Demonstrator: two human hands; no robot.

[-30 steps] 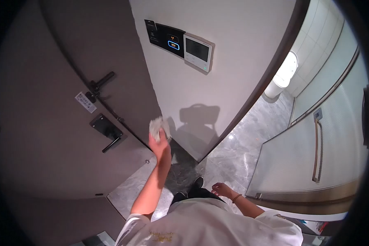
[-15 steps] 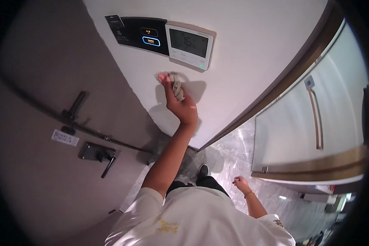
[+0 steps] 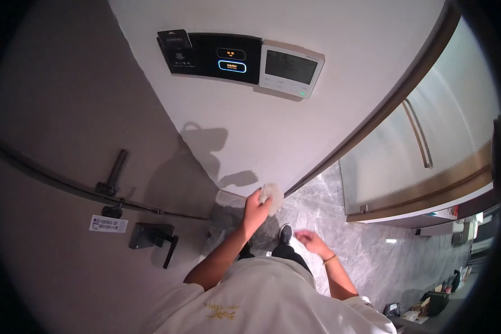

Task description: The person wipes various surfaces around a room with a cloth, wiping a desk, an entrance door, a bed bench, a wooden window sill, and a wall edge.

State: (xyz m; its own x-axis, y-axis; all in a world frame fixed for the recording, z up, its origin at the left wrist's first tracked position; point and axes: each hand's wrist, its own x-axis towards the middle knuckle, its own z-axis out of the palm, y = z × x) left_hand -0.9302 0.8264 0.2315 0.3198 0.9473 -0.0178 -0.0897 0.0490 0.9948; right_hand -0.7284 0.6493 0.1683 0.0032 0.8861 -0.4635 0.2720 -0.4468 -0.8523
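Note:
My left hand (image 3: pixel 254 210) is closed around a crumpled pale cloth (image 3: pixel 271 199), holding it in the air near the lower edge of the white wall. To its right, my right hand (image 3: pixel 313 245) hovers over the floor near my shoe, somewhat blurred. Its fingers are loosely bent, and nothing shows in them. A white thermostat (image 3: pixel 291 69) with a grey screen sits on the wall ahead, beside a black switch panel (image 3: pixel 236 60) with lit buttons. A dark card (image 3: pixel 174 40) stands in the panel's left end.
On the left is a brown door (image 3: pixel 55 183) with a black lever handle (image 3: pixel 170 251), a latch (image 3: pixel 117 167) and a printed label (image 3: pixel 108 224). Grey marble floor (image 3: pixel 367 253) lies below. At right stands a cabinet with a ribbed door (image 3: pixel 384 167); several objects lie beyond it.
My left hand has come down off the wall with the cloth, toward my body. The right hand has moved left, closer to it. The view has shifted, so the wall panels appear further right.

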